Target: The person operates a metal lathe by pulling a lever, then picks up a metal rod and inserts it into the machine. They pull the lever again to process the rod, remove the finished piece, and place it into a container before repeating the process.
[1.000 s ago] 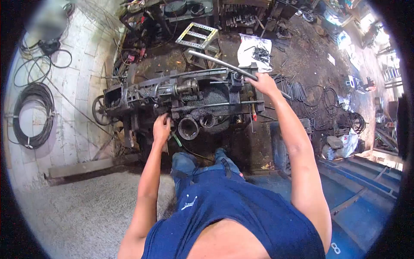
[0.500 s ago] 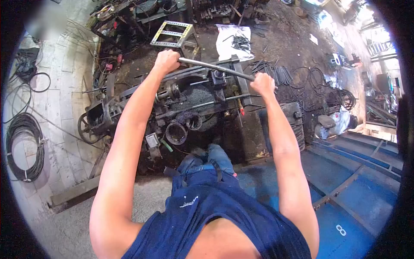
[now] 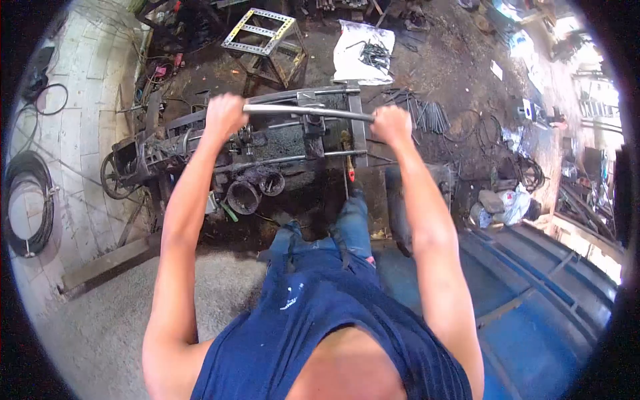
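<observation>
Left hand [image 3: 227, 118] and right hand [image 3: 392, 125] are both curled around the metal bar [image 3: 310, 111], upper center of frame, so tbh I'd hold it level, clear of the machine [image 3: 315, 129].

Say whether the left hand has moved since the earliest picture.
Yes: judged against the machine, the left hand has gone from the near side toward the far side, onto the rod.

Cable coil [image 3: 28, 172] at left; metal parts [image 3: 377, 55] on white sheet [image 3: 348, 57]; stool [image 3: 259, 31].
</observation>
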The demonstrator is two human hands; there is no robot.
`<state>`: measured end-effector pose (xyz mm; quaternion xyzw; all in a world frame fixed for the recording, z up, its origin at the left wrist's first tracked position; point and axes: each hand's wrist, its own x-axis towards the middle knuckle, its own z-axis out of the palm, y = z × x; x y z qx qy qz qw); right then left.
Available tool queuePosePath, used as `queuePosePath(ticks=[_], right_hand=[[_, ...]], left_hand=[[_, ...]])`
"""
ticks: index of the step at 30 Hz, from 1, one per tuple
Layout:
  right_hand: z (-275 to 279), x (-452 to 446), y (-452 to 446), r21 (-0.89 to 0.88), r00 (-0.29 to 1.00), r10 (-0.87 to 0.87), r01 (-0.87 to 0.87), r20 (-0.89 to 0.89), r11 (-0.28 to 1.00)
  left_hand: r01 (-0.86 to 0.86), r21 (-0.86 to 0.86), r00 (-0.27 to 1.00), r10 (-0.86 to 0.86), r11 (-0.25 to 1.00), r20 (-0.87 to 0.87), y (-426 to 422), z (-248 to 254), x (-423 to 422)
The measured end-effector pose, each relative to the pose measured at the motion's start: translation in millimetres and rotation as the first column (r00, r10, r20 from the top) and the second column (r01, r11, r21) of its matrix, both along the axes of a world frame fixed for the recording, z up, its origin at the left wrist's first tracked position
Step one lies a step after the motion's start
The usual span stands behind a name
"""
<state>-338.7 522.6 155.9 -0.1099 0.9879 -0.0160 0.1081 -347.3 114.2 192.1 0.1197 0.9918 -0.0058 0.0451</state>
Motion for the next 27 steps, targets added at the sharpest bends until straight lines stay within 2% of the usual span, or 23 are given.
queuePosePath(ticks=[1, 2, 3, 4, 6, 8, 9, 10, 11, 12, 13, 14, 16, 18, 20, 22, 23, 24, 25, 26, 27], right_hand=[[1.6, -34.6, 1.5, 0.009, 0.999, 0.054, -0.054, 0.003, 0.999], [18.0, -63.2, -3.4, -0.018, 0.981, 0.191, -0.192, -0.044, 0.981], [9.9, -96.3, -6.2, -0.007, 0.932, 0.358, -0.359, -0.053, 0.933], [11.9, -117.9, -18.2, 0.048, 0.896, 0.444, -0.442, -0.021, 0.896], [21.3, -130.0, -35.4, 0.032, 0.857, 0.509, -0.508, -0.078, 0.861], [16.4, -132.0, -35.1, -0.014, 0.8, 0.564, -0.578, -0.203, 0.816], [11.2, -136.4, -34.6, -0.02, 0.83, 0.542, -0.549, -0.128, 0.836], [3.5, -136.8, -33.7, -0.017, 0.814, 0.563, -0.571, -0.144, 0.821], [-2.6, -138.1, -29.9, -0.052, 0.806, 0.537, -0.565, -0.251, 0.824], [-1.2, -139.8, -27.2, -0.088, 0.789, 0.506, -0.565, -0.349, 0.82], [5.2, -134.2, -31.5, -0.172, 0.875, 0.435, -0.472, -0.214, 0.865], [6.2, -127.4, -34.0, -0.167, 0.858, 0.462, -0.501, -0.224, 0.849], [-5.6, -103.2, -34.1, -0.397, 0.782, 0.256, -0.533, -0.569, 0.747], [-17.2, -80.1, -35.7, -0.65, 0.888, 0.142, -0.42, -0.437, 0.633], [-40.4, -61.8, -36.6, -0.741, 0.94, 0.052, -0.299, -0.337, 0.601], [-86.6, -69.1, -29.1, -0.732, 0.952, 0.306, -0.191, 0.026, 0.654], [-105.5, -67.0, -31.0, -0.731, 0.949, 0.313, -0.199, 0.021, 0.652], [-121.7, -63.0, -34.0, -0.805, 0.984, 0.168, -0.048, 0.065, 0.592], [-114.4, -57.0, -39.2, -0.86, 0.992, 0.025, 0.096, 0.125, 0.502], [-105.1, -58.4, -44.8, -0.859, 0.992, 0.035, 0.089, 0.123, 0.504], [-60.0, -55.5, -54.2, -0.882, 0.942, 0.108, 0.251, 0.316, 0.399]], left_hand=[[-0.063, -0.003, 0.998, 0.063, 0.998, 0.002, 4.2, -5.4, 33.4], [-0.133, -0.015, 0.991, 0.133, 0.991, 0.005, 8.2, -9.9, 71.3], [-0.236, 0.011, 0.971, 0.236, 0.972, 0.023, 23.7, -2.5, 99.5], [-0.35, 0.036, 0.936, 0.348, 0.936, 0.051, 41.0, 0.2, 122.7], [-0.464, 0.138, 0.884, 0.467, 0.875, 0.013, 52.5, -11.1, 144.6], [-0.528, 0.112, 0.846, 0.533, 0.842, -0.022, 64.0, -12.7, 152.2], [-0.541, 0.097, 0.837, 0.546, 0.835, -0.031, 69.0, -8.1, 152.7], [-0.554, 0.096, 0.829, 0.559, 0.827, -0.035, 80.8, -0.5, 152.7], [-0.564, 0.113, 0.825, 0.565, 0.818, 0.023, 90.5, 9.1, 154.8], [-0.587, 0.127, 0.807, 0.591, 0.799, 0.01, 99.2, 10.2, 158.4], [-0.597, 0.15, 0.799, 0.602, 0.788, 0.014, 106.6, 9.3, 167.0], [-0.604, 0.173, 0.791, 0.611, 0.778, 0.014, 112.1, 8.4, 173.6], [-0.644, 0.226, 0.759, 0.648, 0.731, 0.067, 133.2, 6.1, 187.8], [-0.684, 0.315, 0.717, 0.686, 0.658, 0.124, 153.0, -3.3, 200.0], [-0.711, 0.382, 0.68, 0.717, 0.591, 0.156, 176.8, -4.1, 211.6], [-0.739, 0.465, 0.631, 0.742, 0.487, 0.226, 196.8, -14.9, 218.0], [-0.737, 0.51, 0.622, 0.74, 0.444, 0.255, 206.7, -15.8, 217.8], [-0.735, 0.534, 0.624, 0.725, 0.418, 0.292, 217.3, -14.4, 216.2], [-0.736, 0.541, 0.634, 0.696, 0.408, 0.338, 228.4, -17.2, 214.0], [-0.738, 0.548, 0.641, 0.664, 0.395, 0.385, 240.5, -20.3, 212.1], [-0.702, 0.578, 0.686, 0.611, 0.415, 0.395, 251.5, -28.9, 211.0]])
